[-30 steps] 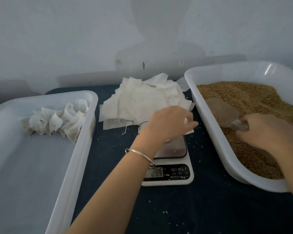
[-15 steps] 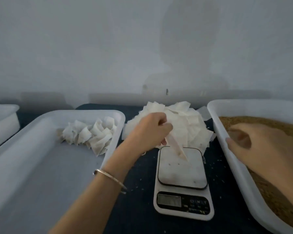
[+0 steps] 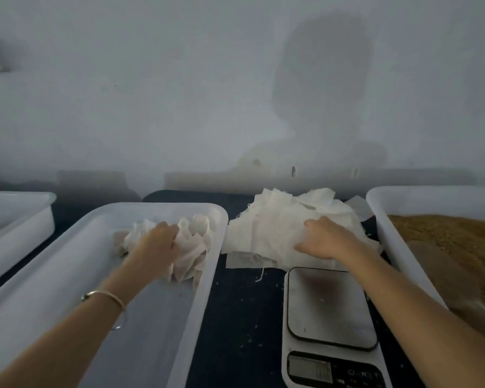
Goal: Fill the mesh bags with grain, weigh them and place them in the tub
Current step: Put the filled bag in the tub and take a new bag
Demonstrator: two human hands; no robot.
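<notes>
A left hand (image 3: 154,245) is laid on the filled bags (image 3: 191,247) heaped at the far end of the white tub (image 3: 67,275), its fingers curled down into the heap; whether a bag is actually gripped cannot be told. A thin bangle (image 3: 104,296) is worn on that wrist. To the right, the right hand (image 3: 324,242) is rested flat, fingers spread, on the loose pile of empty bags (image 3: 277,222) spread on the dark table (image 3: 235,317) between the tub and the grain tray (image 3: 389,242). A scale (image 3: 329,329) is seen just near of the pile, its platform bare and its display too blurred to be read. Brown grain (image 3: 445,236) is held in the tray at far right, with a scoop (image 3: 437,270) lying partly sunk in it. The corner of another tub (image 3: 17,219) is visible at far left, and stray grains are scattered over the table.
</notes>
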